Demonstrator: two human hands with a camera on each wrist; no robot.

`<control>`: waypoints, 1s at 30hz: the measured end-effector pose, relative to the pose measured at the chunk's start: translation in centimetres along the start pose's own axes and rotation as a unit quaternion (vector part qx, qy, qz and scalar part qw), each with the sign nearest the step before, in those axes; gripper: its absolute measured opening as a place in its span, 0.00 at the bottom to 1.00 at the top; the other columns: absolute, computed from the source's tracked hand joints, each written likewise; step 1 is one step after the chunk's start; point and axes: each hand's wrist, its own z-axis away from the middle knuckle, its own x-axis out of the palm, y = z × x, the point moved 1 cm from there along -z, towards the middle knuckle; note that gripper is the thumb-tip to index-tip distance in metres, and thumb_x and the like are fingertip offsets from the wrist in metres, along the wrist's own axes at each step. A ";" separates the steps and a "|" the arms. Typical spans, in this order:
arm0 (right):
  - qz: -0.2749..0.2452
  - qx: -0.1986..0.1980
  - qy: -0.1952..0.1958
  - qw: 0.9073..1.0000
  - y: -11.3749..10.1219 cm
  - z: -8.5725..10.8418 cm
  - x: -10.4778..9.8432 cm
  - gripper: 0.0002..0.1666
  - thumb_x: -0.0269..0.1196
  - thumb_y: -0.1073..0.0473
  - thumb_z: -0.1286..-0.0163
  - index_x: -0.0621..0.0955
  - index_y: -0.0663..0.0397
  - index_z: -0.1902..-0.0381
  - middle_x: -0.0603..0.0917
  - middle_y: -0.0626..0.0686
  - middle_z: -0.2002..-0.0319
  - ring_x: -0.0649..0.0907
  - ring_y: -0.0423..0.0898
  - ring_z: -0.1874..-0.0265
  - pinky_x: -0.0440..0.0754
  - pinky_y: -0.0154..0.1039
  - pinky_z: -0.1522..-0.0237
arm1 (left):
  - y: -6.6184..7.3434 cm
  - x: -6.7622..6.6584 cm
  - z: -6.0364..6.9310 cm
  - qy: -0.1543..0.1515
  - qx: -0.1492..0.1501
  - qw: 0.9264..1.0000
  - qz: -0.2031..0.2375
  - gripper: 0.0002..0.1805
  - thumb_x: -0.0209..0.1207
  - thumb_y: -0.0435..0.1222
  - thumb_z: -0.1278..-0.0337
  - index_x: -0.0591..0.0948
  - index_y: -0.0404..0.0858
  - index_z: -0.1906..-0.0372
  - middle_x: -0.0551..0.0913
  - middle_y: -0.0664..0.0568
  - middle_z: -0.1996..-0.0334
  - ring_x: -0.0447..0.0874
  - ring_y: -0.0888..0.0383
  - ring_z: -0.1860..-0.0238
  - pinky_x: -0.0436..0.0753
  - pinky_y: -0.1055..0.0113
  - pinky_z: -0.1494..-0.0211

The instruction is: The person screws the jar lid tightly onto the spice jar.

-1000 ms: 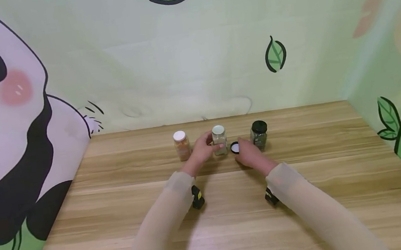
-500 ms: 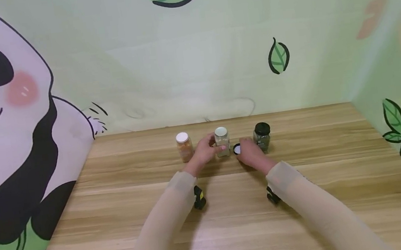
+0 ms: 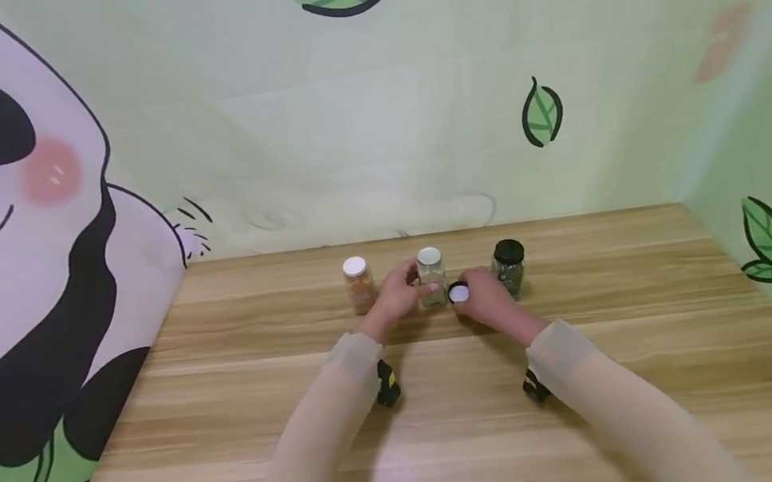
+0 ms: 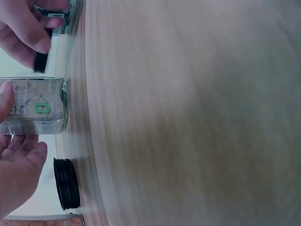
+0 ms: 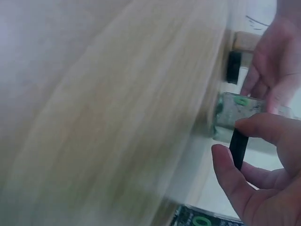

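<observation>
- While my left hand (image 3: 398, 294) grips the middle jar (image 3: 432, 274), its thumb across the front, that jar stands upright on the far part of the table (image 3: 454, 442).
- My right hand (image 3: 485, 295) pinches a black lid (image 3: 459, 293) just right of it, white inside facing me.
- The white-topped orange jar (image 3: 361, 292) stands to the left, the black-capped jar (image 3: 508, 256) to the right.
- A second lid (image 4: 67, 183) lies flat between the orange and middle jars.

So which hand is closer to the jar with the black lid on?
Right hand: beside the black-lidded jar, pinching a loose lid; left hand: farther off, holding the middle jar.
</observation>
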 end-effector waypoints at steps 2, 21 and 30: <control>-0.012 -0.005 0.004 1.000 -0.1 0.3 -0.3 0.29 0.67 0.62 0.38 0.78 0.76 0.43 0.82 0.71 0.47 0.83 0.62 0.47 0.82 0.57 0.41 | 0.0 -0.2 0.0 0.001 0.010 1.000 -0.009 0.36 0.67 0.33 0.36 0.67 0.35 0.25 0.72 0.36 0.27 0.67 0.39 0.23 0.70 0.50 0.21; -0.102 -0.048 0.064 0.992 -1.9 1.7 -3.8 0.34 0.67 0.63 0.35 0.73 0.71 0.33 0.78 0.71 0.39 0.81 0.61 0.45 0.83 0.55 0.42 | 0.3 0.0 0.0 0.002 0.017 1.000 0.008 0.35 0.64 0.28 0.36 0.67 0.32 0.25 0.72 0.35 0.27 0.67 0.38 0.23 0.68 0.49 0.20; -0.091 -0.032 0.065 0.993 -2.1 0.8 -3.7 0.36 0.66 0.63 0.31 0.70 0.70 0.29 0.80 0.70 0.39 0.84 0.59 0.50 0.84 0.51 0.47 | 0.2 0.2 0.0 0.007 0.023 1.000 0.012 0.34 0.64 0.28 0.36 0.69 0.32 0.26 0.74 0.35 0.29 0.69 0.39 0.24 0.69 0.49 0.21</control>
